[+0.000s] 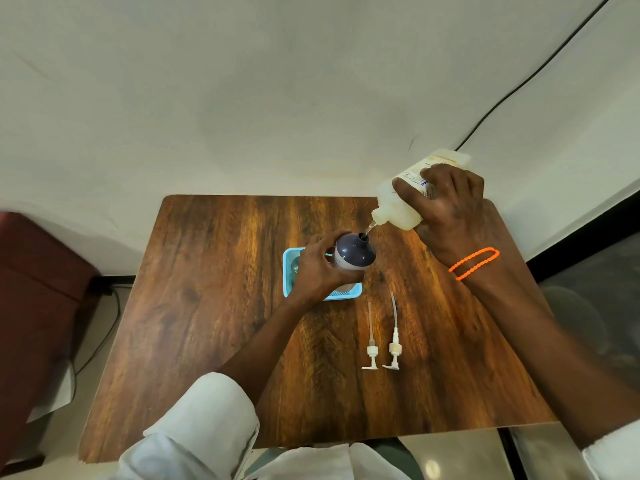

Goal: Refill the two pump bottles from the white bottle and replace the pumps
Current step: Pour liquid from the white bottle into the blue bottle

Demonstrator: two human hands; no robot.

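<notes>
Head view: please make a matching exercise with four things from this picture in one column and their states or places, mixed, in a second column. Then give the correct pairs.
Column 1
1. white bottle
2. dark bottle
3. two pumps
4. blue basket

Column 2
A. lying loose on the table
B. tilted, spout down, gripped by the right hand
C. partly hidden under the left hand
D. neck open, gripped by the left hand

Pairs: 1-B, 2-D, 3-A, 4-C

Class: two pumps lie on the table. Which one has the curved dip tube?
The right pump, the one nearer the right hand. Its tube bows toward the tray, while the left pump has a straight tube.
</notes>
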